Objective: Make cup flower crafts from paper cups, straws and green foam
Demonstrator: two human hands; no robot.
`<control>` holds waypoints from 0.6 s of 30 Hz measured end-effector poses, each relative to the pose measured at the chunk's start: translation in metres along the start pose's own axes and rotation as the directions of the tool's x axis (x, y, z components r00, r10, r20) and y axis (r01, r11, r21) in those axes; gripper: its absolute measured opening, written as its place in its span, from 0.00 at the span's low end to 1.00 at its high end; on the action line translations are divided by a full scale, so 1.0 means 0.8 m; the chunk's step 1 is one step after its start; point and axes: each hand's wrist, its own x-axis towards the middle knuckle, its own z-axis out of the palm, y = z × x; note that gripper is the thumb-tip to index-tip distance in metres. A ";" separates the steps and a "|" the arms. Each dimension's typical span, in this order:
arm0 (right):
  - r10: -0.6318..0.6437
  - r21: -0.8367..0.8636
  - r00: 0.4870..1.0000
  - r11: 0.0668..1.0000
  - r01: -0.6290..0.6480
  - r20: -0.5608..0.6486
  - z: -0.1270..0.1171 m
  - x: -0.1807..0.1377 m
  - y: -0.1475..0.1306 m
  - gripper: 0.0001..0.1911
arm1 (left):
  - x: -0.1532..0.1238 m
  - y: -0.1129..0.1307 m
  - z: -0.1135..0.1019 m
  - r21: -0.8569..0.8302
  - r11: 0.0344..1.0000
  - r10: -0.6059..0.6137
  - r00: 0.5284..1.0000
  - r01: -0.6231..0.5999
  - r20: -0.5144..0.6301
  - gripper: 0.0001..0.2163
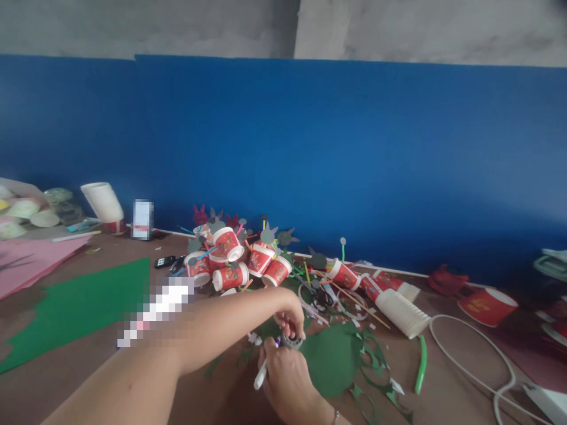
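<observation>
My right hand (287,375) is closed around a white marker (260,376) with a purple part near its upper end. Just above it, my left hand (290,311) reaches down with curled fingers on a small grey ring-shaped roll (292,340). The roll sits close against the knuckles of my right hand, and its underside is hidden. To the right, a piece of green paper (334,357) with cut edges lies on the brown table (212,401). Green paper scraps (370,354) are scattered beside it.
Red and white paper cups (230,276) with straws and paper animal shapes are heaped behind my hands. Stacked cups (403,313), a green tube (420,365) and a white cable (496,348) lie rightward. Green sheets (97,301) and a phone (142,218) are left; a blue panel (310,147) stands behind.
</observation>
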 end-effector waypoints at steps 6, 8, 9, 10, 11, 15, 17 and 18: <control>-0.005 0.025 1.000 1.000 0.005 0.008 -0.008 -0.004 -0.001 0.08 | -0.004 0.001 0.000 -0.004 1.000 -0.001 1.000 0.001 -0.001 0.15; -0.017 0.018 1.000 1.000 0.017 -0.002 -0.008 -0.007 0.001 0.08 | -0.007 0.002 0.000 0.000 1.000 0.000 1.000 0.000 -0.004 0.15; -0.026 0.010 1.000 1.000 0.026 -0.006 -0.008 -0.009 0.002 0.08 | -0.009 0.003 0.000 0.002 1.000 0.000 1.000 0.000 -0.005 0.14; -0.033 0.000 0.999 0.999 0.033 -0.007 -0.007 -0.011 0.003 0.08 | -0.011 0.003 0.000 0.004 1.000 0.000 1.000 0.000 -0.006 0.14; -0.041 -0.012 0.999 0.999 0.041 -0.006 -0.007 -0.012 0.005 0.07 | -0.013 0.004 0.000 0.004 1.000 -0.002 1.000 0.002 -0.008 0.13; -0.071 -0.081 0.997 0.994 0.072 0.009 -0.003 -0.019 0.017 0.07 | -0.022 0.006 0.003 -0.003 1.000 -0.023 1.000 0.023 -0.009 0.15; -0.108 -0.101 0.994 0.989 0.110 0.026 -0.001 -0.021 0.027 0.07 | -0.026 0.008 0.004 -0.008 0.999 -0.035 0.999 0.034 -0.011 0.17; -0.129 -0.104 0.991 0.986 0.132 0.037 -0.001 -0.023 0.033 0.07 | -0.028 0.008 0.005 -0.009 0.999 -0.038 0.999 0.038 -0.012 0.18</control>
